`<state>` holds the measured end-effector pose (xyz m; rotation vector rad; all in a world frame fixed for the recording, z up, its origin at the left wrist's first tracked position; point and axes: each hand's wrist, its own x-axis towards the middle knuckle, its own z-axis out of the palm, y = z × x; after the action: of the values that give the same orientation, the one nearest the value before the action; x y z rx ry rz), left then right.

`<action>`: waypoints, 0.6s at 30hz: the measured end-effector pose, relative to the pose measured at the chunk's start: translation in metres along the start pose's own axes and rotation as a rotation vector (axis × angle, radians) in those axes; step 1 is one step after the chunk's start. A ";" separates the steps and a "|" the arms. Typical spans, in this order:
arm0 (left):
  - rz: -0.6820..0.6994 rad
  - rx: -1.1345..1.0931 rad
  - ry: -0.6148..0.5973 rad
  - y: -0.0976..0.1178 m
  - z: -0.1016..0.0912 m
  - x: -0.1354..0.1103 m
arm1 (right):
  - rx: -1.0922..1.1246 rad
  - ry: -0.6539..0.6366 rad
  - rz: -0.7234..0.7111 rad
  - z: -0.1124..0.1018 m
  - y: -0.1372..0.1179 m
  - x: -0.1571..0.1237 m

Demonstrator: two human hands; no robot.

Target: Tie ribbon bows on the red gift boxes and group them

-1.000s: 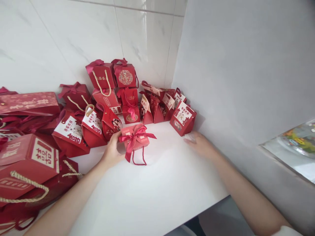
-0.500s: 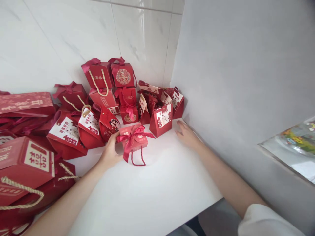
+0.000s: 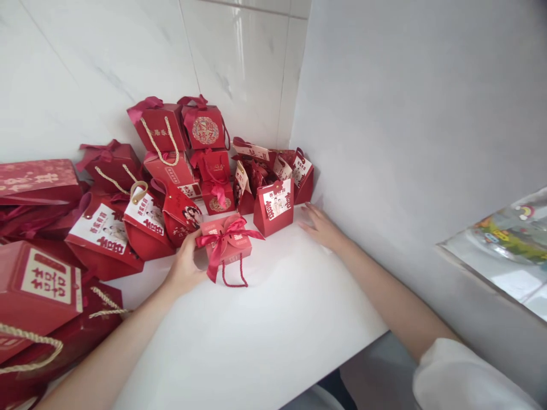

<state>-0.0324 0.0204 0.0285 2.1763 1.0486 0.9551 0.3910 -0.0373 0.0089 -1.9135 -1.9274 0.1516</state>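
My left hand (image 3: 184, 267) grips the left side of a small red gift box (image 3: 225, 245) tied with a red ribbon bow, which sits on the white tabletop (image 3: 265, 330). A red cord handle hangs from the box's front. My right hand (image 3: 321, 226) lies flat on the table with fingers stretched out, just right of a red triangular favor box with a white photo label (image 3: 273, 208). It holds nothing.
Several red gift boxes and bags are stacked against the tiled wall (image 3: 205, 148). Larger red boxes with rope handles (image 3: 38, 285) crowd the left. A grey wall (image 3: 405, 142) closes the right side. The table's front edge runs at lower right.
The triangular favor box went from the far right into the row of boxes at the back. My right hand slid left with it and now lies beside it. My left hand kept hold of the ribboned box.
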 end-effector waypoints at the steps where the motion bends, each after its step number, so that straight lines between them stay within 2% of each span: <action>1: 0.034 -0.005 0.012 0.000 0.000 0.000 | -0.017 0.022 -0.031 -0.003 0.000 -0.011; 6: 0.042 0.017 0.026 0.005 0.000 -0.001 | -0.080 -0.097 0.060 0.003 0.011 -0.059; 11: 0.092 0.015 0.101 0.006 0.003 -0.002 | -0.094 -0.124 0.061 0.006 0.012 -0.065; 13: 0.108 -0.004 0.114 0.004 0.004 -0.004 | -0.052 -0.070 0.043 -0.002 -0.005 -0.060; 15: 0.107 -0.024 0.103 0.003 0.005 -0.005 | 0.061 0.023 -0.020 -0.011 -0.037 -0.054; 18: 0.139 -0.068 0.108 0.005 0.006 -0.007 | 0.424 0.047 -0.271 -0.018 -0.102 -0.042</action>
<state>-0.0289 0.0109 0.0256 2.1851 0.9086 1.1656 0.3006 -0.0866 0.0530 -1.3614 -1.9163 0.3955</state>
